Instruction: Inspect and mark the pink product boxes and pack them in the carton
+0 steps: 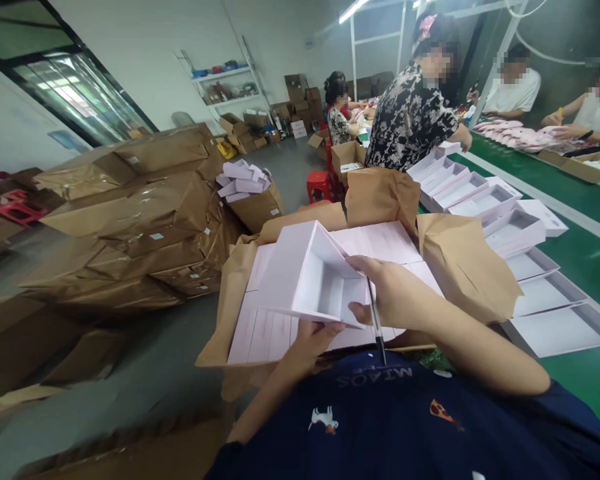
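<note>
A pale pink open box (307, 273) is held up in front of me by both hands. My left hand (313, 338) pinches its lower edge from beneath. My right hand (387, 290) grips the box's right side, fingers curled, and a thin dark pen-like tool (376, 321) sticks down out of that hand. Under the box lies a stack of flat pink boxes (380, 243) in opened brown paper wrapping (463, 267).
Open pink boxes (505, 227) line the green table (580, 250) on my right. Several people work further along it. Brown-wrapped bundles (140, 213) are piled on the floor to the left, a carton of pink pieces (253, 193) behind them, red stools (320, 185) beyond.
</note>
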`<action>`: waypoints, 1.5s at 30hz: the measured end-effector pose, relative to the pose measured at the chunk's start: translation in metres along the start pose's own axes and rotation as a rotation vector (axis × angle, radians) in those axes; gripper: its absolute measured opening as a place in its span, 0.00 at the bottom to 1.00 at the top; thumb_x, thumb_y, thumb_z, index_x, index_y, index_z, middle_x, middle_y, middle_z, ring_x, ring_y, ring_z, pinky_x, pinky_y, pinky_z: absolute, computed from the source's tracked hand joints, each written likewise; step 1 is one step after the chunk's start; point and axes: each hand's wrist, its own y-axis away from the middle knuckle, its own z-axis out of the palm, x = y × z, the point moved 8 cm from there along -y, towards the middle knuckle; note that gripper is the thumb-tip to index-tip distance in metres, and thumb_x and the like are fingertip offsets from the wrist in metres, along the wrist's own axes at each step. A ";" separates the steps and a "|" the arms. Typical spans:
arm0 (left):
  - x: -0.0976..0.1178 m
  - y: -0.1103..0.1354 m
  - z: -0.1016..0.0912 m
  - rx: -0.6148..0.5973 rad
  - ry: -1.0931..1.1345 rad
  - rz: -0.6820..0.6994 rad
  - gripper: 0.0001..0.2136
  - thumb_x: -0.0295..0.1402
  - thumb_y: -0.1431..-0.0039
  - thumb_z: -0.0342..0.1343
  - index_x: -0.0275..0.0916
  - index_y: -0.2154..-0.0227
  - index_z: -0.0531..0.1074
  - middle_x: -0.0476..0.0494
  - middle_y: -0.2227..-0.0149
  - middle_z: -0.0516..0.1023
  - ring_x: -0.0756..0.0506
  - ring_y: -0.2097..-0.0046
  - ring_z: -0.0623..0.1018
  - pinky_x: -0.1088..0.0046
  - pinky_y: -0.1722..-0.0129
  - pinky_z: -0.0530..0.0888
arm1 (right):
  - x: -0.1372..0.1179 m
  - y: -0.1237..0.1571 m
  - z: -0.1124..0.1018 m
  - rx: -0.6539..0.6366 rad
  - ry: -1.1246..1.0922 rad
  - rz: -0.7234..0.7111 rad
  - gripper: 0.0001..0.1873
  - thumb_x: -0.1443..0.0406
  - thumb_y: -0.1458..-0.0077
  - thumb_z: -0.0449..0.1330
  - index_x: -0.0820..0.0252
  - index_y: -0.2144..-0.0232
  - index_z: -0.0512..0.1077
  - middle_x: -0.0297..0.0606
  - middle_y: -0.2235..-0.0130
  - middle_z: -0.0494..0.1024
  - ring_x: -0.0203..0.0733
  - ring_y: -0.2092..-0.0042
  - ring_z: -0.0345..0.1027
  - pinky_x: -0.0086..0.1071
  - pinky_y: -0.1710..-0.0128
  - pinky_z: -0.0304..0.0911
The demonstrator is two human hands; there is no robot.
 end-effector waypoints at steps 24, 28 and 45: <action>0.017 0.007 0.002 -0.130 -0.119 -0.014 0.20 0.50 0.48 0.66 0.35 0.69 0.80 0.41 0.70 0.82 0.43 0.66 0.81 0.68 0.63 0.77 | -0.011 0.002 0.006 -0.041 -0.055 -0.021 0.50 0.61 0.57 0.67 0.73 0.34 0.57 0.61 0.42 0.74 0.62 0.45 0.73 0.48 0.48 0.70; 0.021 0.010 0.012 -0.203 -0.066 0.046 0.20 0.47 0.44 0.65 0.33 0.59 0.79 0.36 0.61 0.84 0.39 0.56 0.83 0.66 0.55 0.79 | -0.006 0.000 0.008 -0.006 -0.080 -0.027 0.46 0.62 0.57 0.66 0.72 0.36 0.60 0.60 0.45 0.76 0.62 0.48 0.75 0.49 0.50 0.71; 0.036 0.015 0.025 -0.442 0.048 -0.148 0.23 0.49 0.50 0.68 0.37 0.57 0.79 0.38 0.59 0.83 0.37 0.54 0.81 0.61 0.49 0.75 | 0.005 0.016 0.006 0.108 -0.200 -0.050 0.46 0.59 0.58 0.72 0.66 0.39 0.62 0.57 0.45 0.74 0.58 0.45 0.71 0.50 0.46 0.69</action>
